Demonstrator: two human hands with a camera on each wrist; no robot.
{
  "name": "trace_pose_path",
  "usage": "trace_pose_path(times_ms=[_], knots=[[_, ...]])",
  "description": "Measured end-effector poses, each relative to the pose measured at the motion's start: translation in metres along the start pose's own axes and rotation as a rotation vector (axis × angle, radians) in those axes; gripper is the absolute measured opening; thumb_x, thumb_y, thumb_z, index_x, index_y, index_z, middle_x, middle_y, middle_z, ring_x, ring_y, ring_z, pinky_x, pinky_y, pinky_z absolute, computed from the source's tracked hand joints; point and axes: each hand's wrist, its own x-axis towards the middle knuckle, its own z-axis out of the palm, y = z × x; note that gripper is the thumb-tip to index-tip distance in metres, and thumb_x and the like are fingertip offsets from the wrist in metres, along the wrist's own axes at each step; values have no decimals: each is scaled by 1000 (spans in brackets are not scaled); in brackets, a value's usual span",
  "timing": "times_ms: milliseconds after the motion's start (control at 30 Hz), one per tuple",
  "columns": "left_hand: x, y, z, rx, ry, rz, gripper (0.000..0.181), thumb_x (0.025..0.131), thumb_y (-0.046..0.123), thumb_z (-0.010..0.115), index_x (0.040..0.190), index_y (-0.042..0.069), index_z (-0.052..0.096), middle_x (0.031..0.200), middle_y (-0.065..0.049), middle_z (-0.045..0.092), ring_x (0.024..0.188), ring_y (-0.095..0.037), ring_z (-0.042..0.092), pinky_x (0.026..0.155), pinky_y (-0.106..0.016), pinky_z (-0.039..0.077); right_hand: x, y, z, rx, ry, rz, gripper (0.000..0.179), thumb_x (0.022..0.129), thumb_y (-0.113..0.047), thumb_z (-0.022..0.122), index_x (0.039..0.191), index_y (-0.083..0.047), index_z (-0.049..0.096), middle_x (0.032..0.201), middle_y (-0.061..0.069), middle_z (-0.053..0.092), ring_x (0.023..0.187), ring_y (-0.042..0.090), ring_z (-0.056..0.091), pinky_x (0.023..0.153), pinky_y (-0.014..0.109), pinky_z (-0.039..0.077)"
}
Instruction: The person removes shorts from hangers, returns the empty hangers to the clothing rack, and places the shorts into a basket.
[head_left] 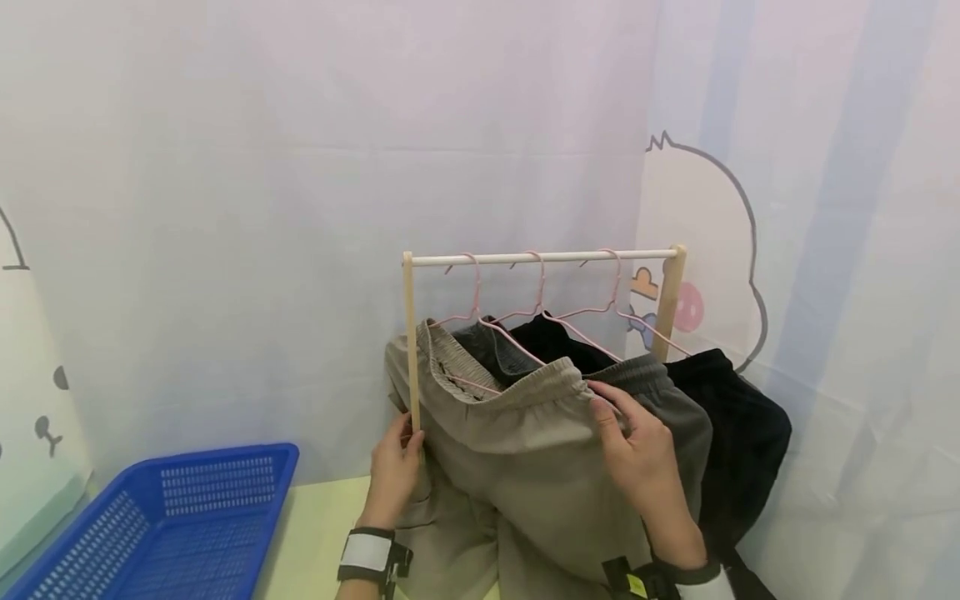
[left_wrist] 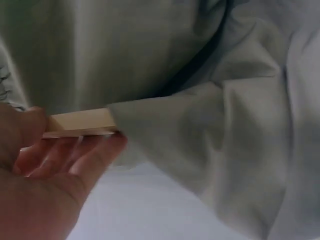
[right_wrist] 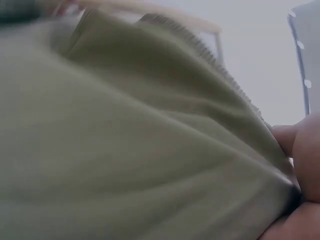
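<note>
Beige trousers point(head_left: 517, 467) with an elastic waistband hang from a pink hanger point(head_left: 477, 292) at the near end of a small clothes rack point(head_left: 540, 257). My left hand point(head_left: 393, 467) grips the rack's front wooden post point(head_left: 412, 350) low down; the left wrist view shows the post point(left_wrist: 82, 121) between thumb and fingers, beside the beige cloth point(left_wrist: 190, 135). With my right hand point(head_left: 641, 450) I pinch the right end of the beige waistband. In the right wrist view the cloth point(right_wrist: 150, 135) stretches toward the thumb and fingers. Behind hang grey trousers point(head_left: 645, 375) and black trousers point(head_left: 738, 417), each on a pink hanger.
A blue plastic basket point(head_left: 281, 467) stands to the left on the pale yellow table point(head_left: 322, 517). Light curtains point(head_left: 262, 250) with cartoon prints close off the back and the right side, near the black trousers. The rack's far post point(head_left: 670, 304) stands close to the right curtain.
</note>
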Motion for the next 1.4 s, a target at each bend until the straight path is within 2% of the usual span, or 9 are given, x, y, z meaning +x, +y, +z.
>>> trace_pose_path(times_ms=[133, 267, 367, 533, 633, 800, 933, 1167, 1400], knots=[[1, -5, 4, 4, 31, 12, 31, 104, 6, 61, 133, -3, 63, 117, -24, 70, 108, -42, 70, 88, -50, 60, 0, 2, -1, 6, -15, -5, 29, 110, -23, 54, 117, -7, 76, 109, 12, 76, 94, 25, 68, 81, 50, 56], [-1, -6, 4, 7, 35, 1, 29, 104, 7, 62, 132, -2, 64, 115, -22, 70, 107, -42, 70, 86, -50, 61, -2, 0, -2, 34, -50, 20, 29, 110, -22, 53, 114, -4, 76, 105, 10, 75, 91, 18, 65, 79, 37, 55], [-1, -5, 3, 4, 39, 8, 27, 104, 6, 62, 129, -2, 66, 113, -22, 70, 105, -41, 70, 84, -50, 60, -2, -2, -4, 141, -97, 114, 33, 111, -26, 51, 112, -2, 74, 97, 9, 68, 86, 12, 58, 73, 26, 49], [1, -2, 3, -7, 38, 19, 24, 103, 3, 61, 126, -2, 67, 111, -22, 71, 102, -40, 70, 82, -51, 60, -1, -8, -5, 364, -129, 319, 41, 112, -32, 49, 104, 4, 66, 91, 6, 52, 86, 13, 51, 73, 23, 44], [1, -2, 1, -2, 45, 10, 23, 102, 2, 62, 124, -2, 68, 109, -21, 71, 100, -39, 71, 81, -52, 59, -2, -12, 0, 332, -76, 346, 41, 111, -34, 50, 106, 2, 69, 95, 6, 59, 89, 11, 53, 75, 20, 46], [2, -2, 0, 1, 28, 21, 26, 103, 3, 61, 127, -5, 66, 111, -23, 70, 103, -42, 70, 84, -51, 60, -5, -16, 10, 215, 76, 281, 38, 110, -34, 52, 106, -4, 76, 95, 10, 67, 83, 10, 56, 72, 17, 45], [2, -2, 0, -12, 23, 7, 28, 103, 5, 62, 130, -5, 65, 113, -24, 70, 106, -43, 70, 86, -52, 60, -6, -17, 8, 173, 135, 269, 39, 110, -37, 51, 109, -7, 77, 99, 9, 69, 86, 10, 56, 75, 16, 43], [5, 0, 0, -40, -7, -16, 32, 104, 7, 61, 134, -3, 63, 116, -22, 69, 109, -41, 69, 88, -51, 60, -4, -19, -15, 211, 193, 324, 41, 108, -42, 53, 113, -7, 75, 95, 6, 60, 90, 13, 53, 75, 17, 41], [2, -2, -2, -27, 6, -50, 32, 103, 7, 63, 134, -4, 64, 115, -22, 70, 107, -39, 68, 86, -52, 59, 0, -15, -33, 285, 265, 322, 36, 108, -32, 57, 114, -2, 75, 100, -4, 66, 93, 9, 58, 78, 12, 46]])
